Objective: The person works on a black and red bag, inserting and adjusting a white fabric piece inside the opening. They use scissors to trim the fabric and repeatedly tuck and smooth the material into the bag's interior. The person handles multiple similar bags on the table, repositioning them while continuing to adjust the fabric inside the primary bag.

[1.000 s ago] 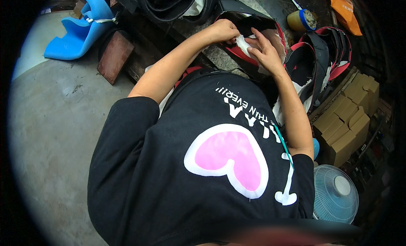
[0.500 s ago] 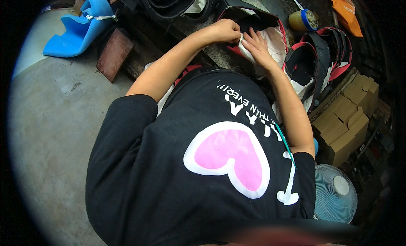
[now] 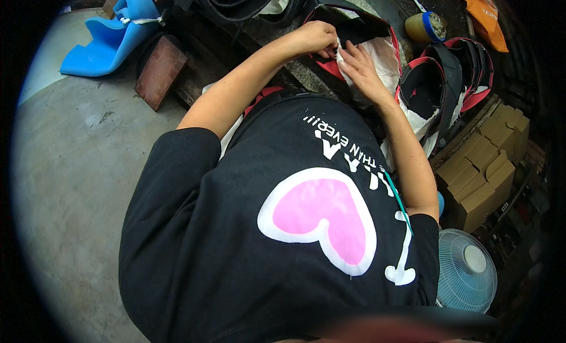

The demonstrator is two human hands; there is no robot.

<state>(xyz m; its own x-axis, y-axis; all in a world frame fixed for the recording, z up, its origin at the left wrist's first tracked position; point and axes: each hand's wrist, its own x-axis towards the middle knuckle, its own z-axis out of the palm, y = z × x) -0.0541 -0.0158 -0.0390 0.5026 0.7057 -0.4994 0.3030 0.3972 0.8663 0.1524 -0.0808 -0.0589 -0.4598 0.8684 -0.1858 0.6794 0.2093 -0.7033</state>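
In front of me lies a curved black piece with red edging [image 3: 348,5] and a loose white cloth lining [image 3: 383,55]. My left hand [image 3: 315,38] is closed at the lining's left edge, its fingers curled in a pinch on the cloth. Just to the right, my right hand [image 3: 361,69] rests on the white lining with its fingers outstretched and a little apart. The two hands' fingertips nearly meet. Part of the lining is hidden under the right hand, and what the left fingertips press is partly covered by them.
Similar black-and-red curved pieces [image 3: 425,86] lie to the right, below a blue-rimmed jar [image 3: 433,27] and an orange bag [image 3: 484,19]. Cardboard boxes [image 3: 477,166] and a fan [image 3: 469,272] stand at right. Blue foam [image 3: 109,42] and a reddish-brown board [image 3: 160,72] are at left.
My left hand has shifted slightly up and its fingers have moved at the cloth edge. The right hand's fingers have drawn in and bent a little.
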